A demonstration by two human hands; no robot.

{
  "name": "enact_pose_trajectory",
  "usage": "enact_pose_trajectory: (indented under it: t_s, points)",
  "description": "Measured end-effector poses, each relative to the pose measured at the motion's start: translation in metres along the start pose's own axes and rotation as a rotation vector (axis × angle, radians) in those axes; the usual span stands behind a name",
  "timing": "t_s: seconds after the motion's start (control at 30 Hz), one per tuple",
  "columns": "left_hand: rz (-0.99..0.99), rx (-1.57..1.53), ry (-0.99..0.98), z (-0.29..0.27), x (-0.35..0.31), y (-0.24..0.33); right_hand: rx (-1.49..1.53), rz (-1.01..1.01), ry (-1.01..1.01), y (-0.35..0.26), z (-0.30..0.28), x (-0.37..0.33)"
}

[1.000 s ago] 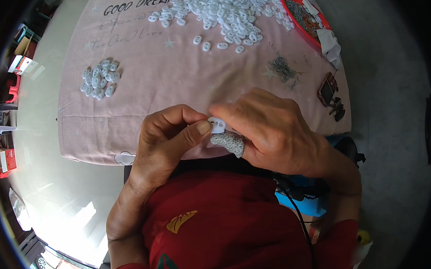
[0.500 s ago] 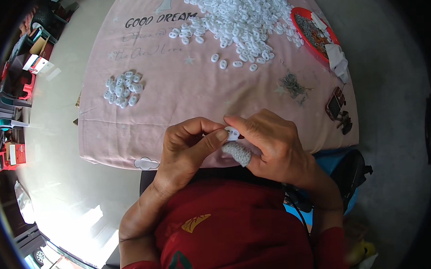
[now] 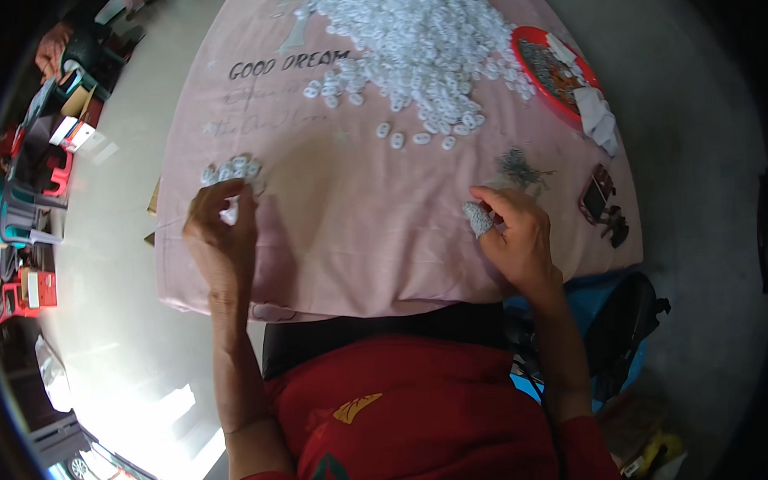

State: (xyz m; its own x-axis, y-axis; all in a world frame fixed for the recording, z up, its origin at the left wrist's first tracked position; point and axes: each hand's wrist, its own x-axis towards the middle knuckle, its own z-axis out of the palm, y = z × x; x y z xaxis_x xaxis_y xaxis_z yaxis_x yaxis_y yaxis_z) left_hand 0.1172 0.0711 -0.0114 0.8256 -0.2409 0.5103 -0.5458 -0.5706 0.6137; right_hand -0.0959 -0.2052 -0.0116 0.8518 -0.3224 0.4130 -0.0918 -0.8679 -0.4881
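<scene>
My left hand [image 3: 221, 237] reaches over a small pile of white oval plastic pieces [image 3: 232, 167] with holes, at the left of the cloth. Its thumb and index finger are curled together in a pinch, and white shows through the loop they form; whether that is a held piece or the pile below, I cannot tell. My right hand [image 3: 519, 235] hovers at the right with thumb and index finger a little apart and nothing visible between them. A grey knitted cover [image 3: 478, 219] sits on its thumb. Just beyond it lies a tangle of thin grey strands [image 3: 517, 164].
A large heap of the white pieces [image 3: 419, 44] covers the table's far side. At right stand a red tray [image 3: 521, 53] with small grey bits, a white cloth [image 3: 597, 118] over its rim, and a dark red phone-like device [image 3: 598, 190]. A pink cloth [image 3: 375, 240] covers the table.
My hands, earlier together around one white piece at the near middle, have separated. The left went to the small pile, the right toward the grey strands. The whole view shifted slightly.
</scene>
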Motion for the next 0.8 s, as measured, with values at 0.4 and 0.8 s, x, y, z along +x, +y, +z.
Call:
enact_pose_trajectory:
  t_s: [0.4, 0.8]
  points:
    - [0.128, -0.164, -0.190, 0.053, 0.028, 0.042, -0.267, 0.126, 0.148, 0.056, -0.017, 0.000]
    - [0.319, -0.224, -0.269, 0.130, 0.047, 0.076, -0.204, 0.095, 0.284, 0.064, -0.002, -0.001]
